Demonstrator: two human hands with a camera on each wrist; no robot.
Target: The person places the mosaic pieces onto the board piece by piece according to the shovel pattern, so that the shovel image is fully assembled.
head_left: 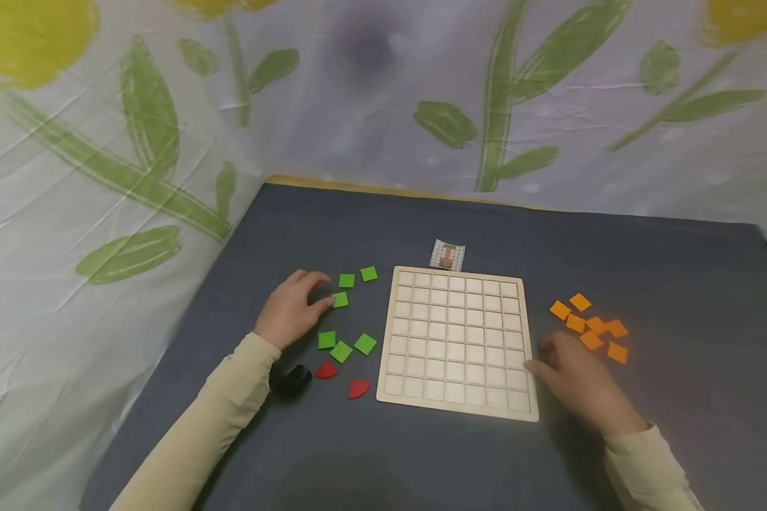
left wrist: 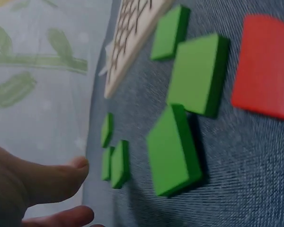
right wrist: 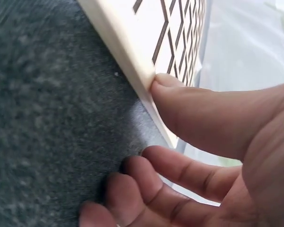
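My left hand [head_left: 292,306] reaches over the table left of the board, thumb and index finger apart, with a green square tile [head_left: 341,300] right at the thumb tip. Nothing shows between thumb and finger in the left wrist view. On the right, my right hand [head_left: 578,380] has its thumb [right wrist: 180,101] against the side edge of a wooden grid board [head_left: 457,409]. Its other fingers bend loosely beside the board, low over the table, holding nothing. The board lies flat, its square cells bare.
Several more green tiles [head_left: 365,344] and two red quarter-round pieces [head_left: 358,388] lie left of the board. Orange tiles [head_left: 617,353] cluster beyond my right hand. A small pattern card [head_left: 447,255] sits at the board's far edge. A black object [head_left: 292,381] is by my left wrist.
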